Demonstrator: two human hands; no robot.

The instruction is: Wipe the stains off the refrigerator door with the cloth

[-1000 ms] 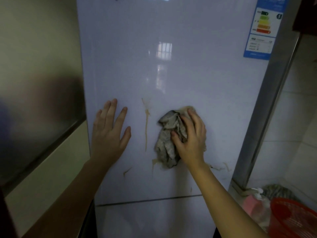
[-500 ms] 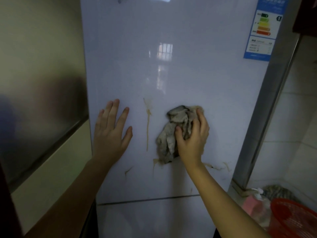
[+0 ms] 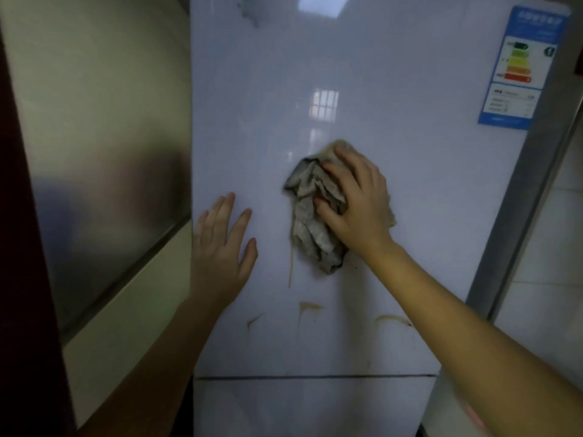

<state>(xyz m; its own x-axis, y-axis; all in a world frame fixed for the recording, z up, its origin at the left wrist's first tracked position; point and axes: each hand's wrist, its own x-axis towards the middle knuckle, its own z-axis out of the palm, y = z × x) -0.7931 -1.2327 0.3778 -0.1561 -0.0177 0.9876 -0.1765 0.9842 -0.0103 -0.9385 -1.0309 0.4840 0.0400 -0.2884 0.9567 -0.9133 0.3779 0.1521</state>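
Observation:
The glossy white refrigerator door (image 3: 394, 127) fills the middle of the head view. My right hand (image 3: 356, 200) presses a crumpled grey cloth (image 3: 310, 228) flat against it, near the door's centre. A thin brown drip stain (image 3: 290, 266) runs down from under the cloth's left edge. More brown smears (image 3: 307, 307) lie lower on the door, one (image 3: 391, 320) beside my right forearm and a small one (image 3: 254, 320) to the left. My left hand (image 3: 220, 250) rests flat on the door's left side, fingers spread, holding nothing.
An energy label sticker (image 3: 520, 70) sits at the door's upper right. A seam (image 3: 315, 376) separates the upper door from the lower one. A beige wall with a shiny metal panel (image 3: 104, 184) stands to the left. White tiles (image 3: 549, 247) are on the right.
My right hand has slid the cloth up and to the left over the top of the long drip stain. The view has shifted down and right. My left hand stays planted.

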